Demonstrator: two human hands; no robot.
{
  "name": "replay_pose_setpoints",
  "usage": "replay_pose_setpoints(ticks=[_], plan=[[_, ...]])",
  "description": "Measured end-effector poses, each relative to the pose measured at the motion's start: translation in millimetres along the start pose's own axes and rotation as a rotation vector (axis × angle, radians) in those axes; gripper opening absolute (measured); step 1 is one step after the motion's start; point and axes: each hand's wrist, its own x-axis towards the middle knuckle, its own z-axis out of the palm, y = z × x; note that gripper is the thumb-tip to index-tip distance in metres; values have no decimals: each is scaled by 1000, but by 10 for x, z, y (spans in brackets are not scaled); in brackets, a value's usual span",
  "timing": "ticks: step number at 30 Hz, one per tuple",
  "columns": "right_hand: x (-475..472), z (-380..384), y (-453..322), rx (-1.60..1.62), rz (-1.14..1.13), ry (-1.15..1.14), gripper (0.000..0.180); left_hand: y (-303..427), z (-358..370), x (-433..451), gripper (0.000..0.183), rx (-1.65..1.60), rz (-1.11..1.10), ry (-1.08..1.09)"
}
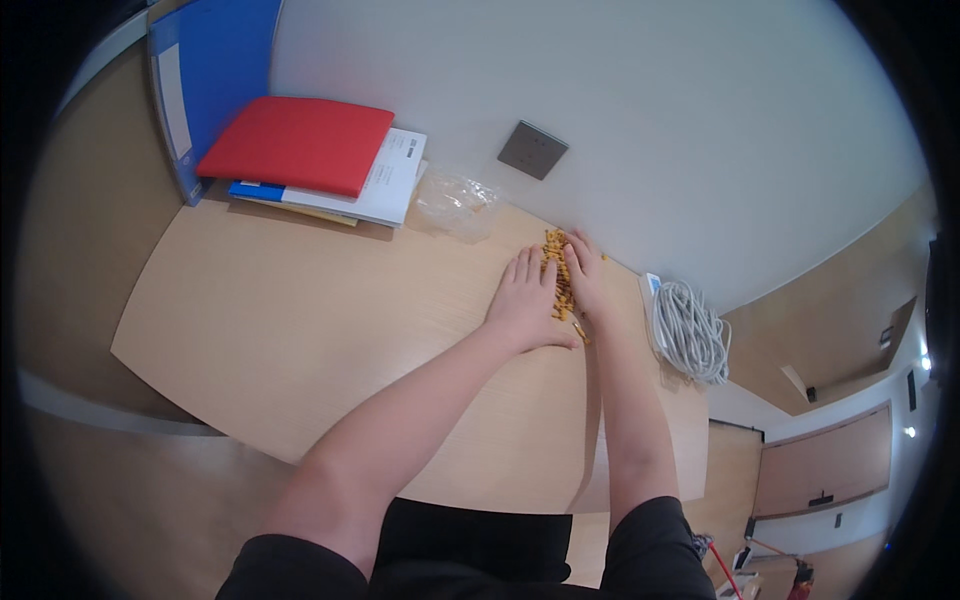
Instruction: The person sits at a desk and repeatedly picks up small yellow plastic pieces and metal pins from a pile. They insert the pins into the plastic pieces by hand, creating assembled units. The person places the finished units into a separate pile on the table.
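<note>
A pile of small yellow-and-dark pieces (559, 281), too small to name surely, lies on the light wooden desk (322, 315) near the wall. On its left side rests my left hand (525, 300), palm down with fingers spread. My right hand (585, 274) stands on edge along the pile's right side, its fingers pointing to the wall. Both hands touch the pile's edges; whether anything lies beneath the palms is hidden. One loose piece (581, 333) lies by my left thumb, and another small yellow piece (604, 257) is beyond my right hand.
A red folder (300, 142) tops a stack of papers beside a blue binder (217, 75). Right of them lies a crumpled clear plastic bag (456, 204). A coiled grey cable (690, 330) sits at the desk's right. A dark socket plate (533, 150) is on the wall.
</note>
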Motion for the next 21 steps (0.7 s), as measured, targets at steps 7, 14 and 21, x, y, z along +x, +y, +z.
replay_pose_setpoints(ticks=[7, 14, 21], plan=[[125, -407, -9, -73, 189, 159, 52, -16, -54, 10, 152, -14, -25, -11], [15, -461, 236, 157, 278, 52, 53, 24, 5, 55, 150, -13, -46, 36], [-28, -364, -371, 584, 336, -121, 49, -64, -15, 56, 146, 11, -38, 28]])
